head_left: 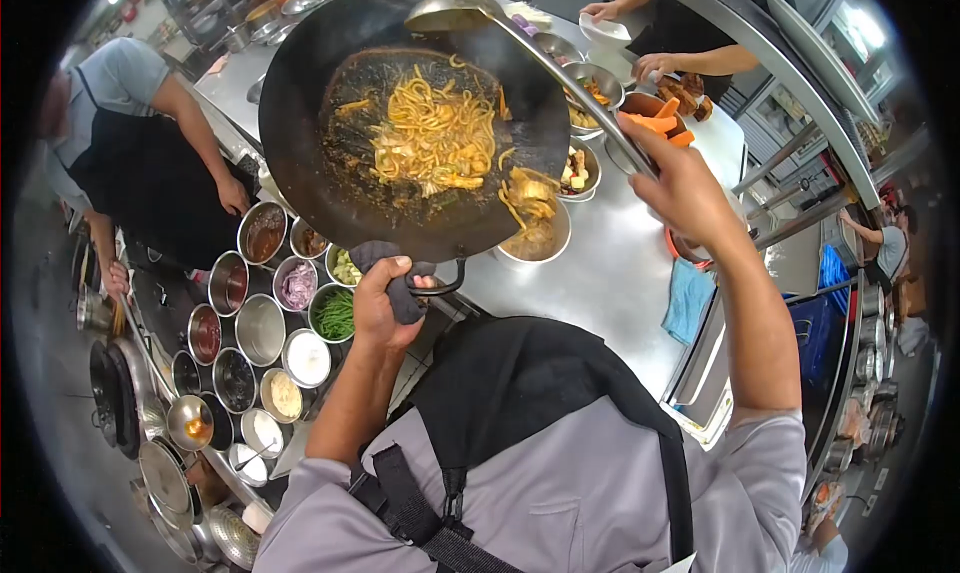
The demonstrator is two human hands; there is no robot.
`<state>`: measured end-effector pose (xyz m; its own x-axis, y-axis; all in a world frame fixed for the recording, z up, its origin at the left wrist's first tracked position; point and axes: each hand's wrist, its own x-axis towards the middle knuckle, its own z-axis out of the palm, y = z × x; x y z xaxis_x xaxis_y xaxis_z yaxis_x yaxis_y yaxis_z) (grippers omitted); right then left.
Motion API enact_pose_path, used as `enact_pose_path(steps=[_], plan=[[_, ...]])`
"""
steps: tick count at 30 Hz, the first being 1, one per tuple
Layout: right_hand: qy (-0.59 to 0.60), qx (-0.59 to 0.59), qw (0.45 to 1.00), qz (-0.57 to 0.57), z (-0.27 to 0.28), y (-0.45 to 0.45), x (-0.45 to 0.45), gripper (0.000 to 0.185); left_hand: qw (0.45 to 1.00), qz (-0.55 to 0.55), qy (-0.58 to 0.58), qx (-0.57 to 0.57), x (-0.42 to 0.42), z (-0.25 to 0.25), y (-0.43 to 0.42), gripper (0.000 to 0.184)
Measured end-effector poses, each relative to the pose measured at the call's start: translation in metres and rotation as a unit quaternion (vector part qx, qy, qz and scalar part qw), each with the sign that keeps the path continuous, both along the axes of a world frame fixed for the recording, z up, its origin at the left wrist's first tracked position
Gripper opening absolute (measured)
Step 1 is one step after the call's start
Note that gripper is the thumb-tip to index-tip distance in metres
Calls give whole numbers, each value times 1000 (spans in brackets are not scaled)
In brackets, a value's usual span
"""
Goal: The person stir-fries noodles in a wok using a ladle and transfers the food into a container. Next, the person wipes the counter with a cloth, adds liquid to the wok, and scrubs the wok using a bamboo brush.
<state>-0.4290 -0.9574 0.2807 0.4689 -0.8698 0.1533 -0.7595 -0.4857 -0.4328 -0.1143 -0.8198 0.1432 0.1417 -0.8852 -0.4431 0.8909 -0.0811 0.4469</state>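
Observation:
My left hand [385, 308] grips the wok's looped handle through a dark cloth [405, 295]. The black wok [300, 143] is tilted over the steel table, with sauced noodles [435, 128] inside. Some noodles and sauce hang over its lower right edge, above a round metal bowl [533, 245] that holds more of the food. My right hand [670, 178] is closed round the long handle of a ladle [450, 11], whose head is at the wok's upper right rim.
Containers of sauces, chopped onion [297, 284] and green vegetables [335, 313] stand at left. One co-worker [150, 163] is at left; another's hands [655, 66] are beyond the table [620, 303]. A blue cloth [688, 301] lies at its right edge, below an overhead metal rail.

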Motion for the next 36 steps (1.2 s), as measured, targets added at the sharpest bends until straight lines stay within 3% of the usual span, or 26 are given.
enact_pose_path(steps=[1,2,4,11,13,20,25,27,32,36], plan=[[-11,-90,995,46,-5,-7,1,65,1000,-7,0,-4,1,-1,2,7],[-11,-89,995,47,-3,-8,0,65,1000,-14,1,-8,2,-1,2,7],[73,23,997,-30,10,-2,2,64,1000,-8,6,-19,1,3,2,8],[108,95,989,11,20,60,-71,64,999,9,-41,-23,-7,1,-12,7],[95,56,991,70,19,83,-88,68,997,18,-60,-42,-9,0,-18,6],[111,170,979,-5,46,144,-103,71,997,27,-53,-39,-14,-3,-32,6],[94,173,980,-37,56,165,-114,65,998,31,-54,-26,-15,-9,-37,10],[83,242,962,-96,61,168,-109,63,998,28,-46,-34,-13,-14,-38,9],[12,169,983,-67,34,151,-103,64,997,29,-58,-31,-14,-11,-42,8],[109,120,987,7,35,129,-93,65,997,33,-61,-31,-17,3,-41,8]])
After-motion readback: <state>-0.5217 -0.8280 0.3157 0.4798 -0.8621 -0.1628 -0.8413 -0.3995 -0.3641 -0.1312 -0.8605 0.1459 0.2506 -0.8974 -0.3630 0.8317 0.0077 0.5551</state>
